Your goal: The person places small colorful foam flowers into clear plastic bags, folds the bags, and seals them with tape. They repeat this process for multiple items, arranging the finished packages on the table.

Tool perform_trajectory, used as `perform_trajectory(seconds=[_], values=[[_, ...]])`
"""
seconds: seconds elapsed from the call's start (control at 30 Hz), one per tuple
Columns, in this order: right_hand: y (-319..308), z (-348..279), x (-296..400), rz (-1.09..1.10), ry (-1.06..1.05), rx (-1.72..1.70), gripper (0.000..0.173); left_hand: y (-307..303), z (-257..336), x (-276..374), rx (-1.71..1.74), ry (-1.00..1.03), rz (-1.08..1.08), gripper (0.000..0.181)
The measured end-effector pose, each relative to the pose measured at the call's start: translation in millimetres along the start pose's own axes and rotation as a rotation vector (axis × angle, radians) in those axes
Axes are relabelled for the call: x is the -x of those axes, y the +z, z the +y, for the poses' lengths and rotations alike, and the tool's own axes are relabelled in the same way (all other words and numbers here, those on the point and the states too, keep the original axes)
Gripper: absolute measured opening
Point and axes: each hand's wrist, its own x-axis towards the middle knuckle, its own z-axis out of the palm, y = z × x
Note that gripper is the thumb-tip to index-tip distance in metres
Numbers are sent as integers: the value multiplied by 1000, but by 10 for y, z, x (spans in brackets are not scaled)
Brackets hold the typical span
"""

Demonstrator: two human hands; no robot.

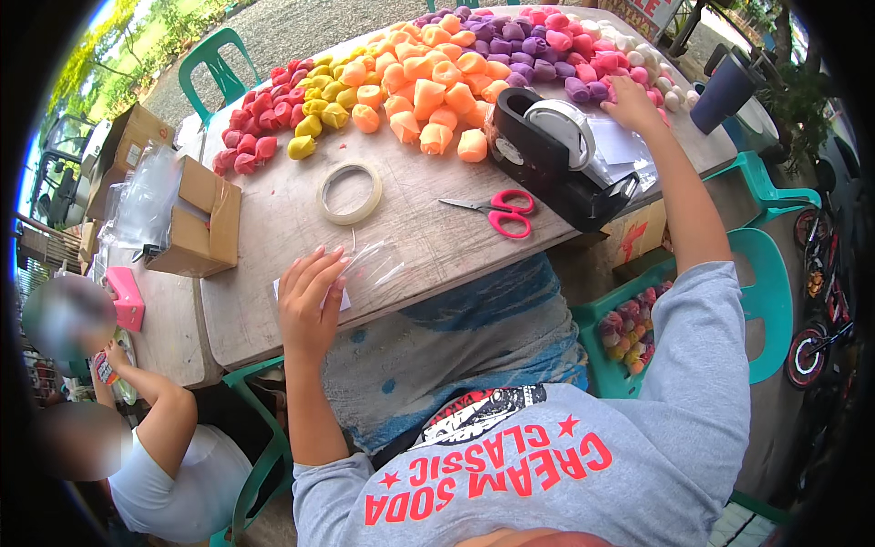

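My left hand (311,294) lies flat at the table's near edge, over a clear plastic bag (376,267) and a small white paper (344,301) that it partly covers. My right hand (632,102) reaches across to the pink rosebud-shaped pieces (605,63); its fingertips are among them, and whether they grip one is unclear. Close by are purple rosebuds (533,46) and white ones (673,101). Peach (429,96), yellow (335,115) and red rosebuds (256,145) spread leftward. Under my right forearm lie clear bags with white paper (613,142).
Between my hands are a tape roll (350,193), pink-handled scissors (502,210) and a black tape dispenser (547,154). A cardboard box (205,232) with plastic bags stands left; a dark tumbler (724,92) stands right. Bagged rosebuds (632,328) rest on a green chair. Another person (181,478) sits left.
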Motion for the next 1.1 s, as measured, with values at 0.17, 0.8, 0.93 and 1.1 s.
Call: perform_trajectory(seconds=[0.17,0.8,0.93,1.1], values=[[171,-121,-31,57,-18,-34,59,3,9,-7,-46,-16,-6,20],[-1438,-2212,1469,307,-583,-622,45,8,11,7,66,-66,-3,27],[-944,-2741,1514,-150,-615,-655,44,-43,-29,-1,232,-38,-77,28],[-929,-2921,1376,-391,-517,-667,44,-82,-45,60,299,-80,-130,30]])
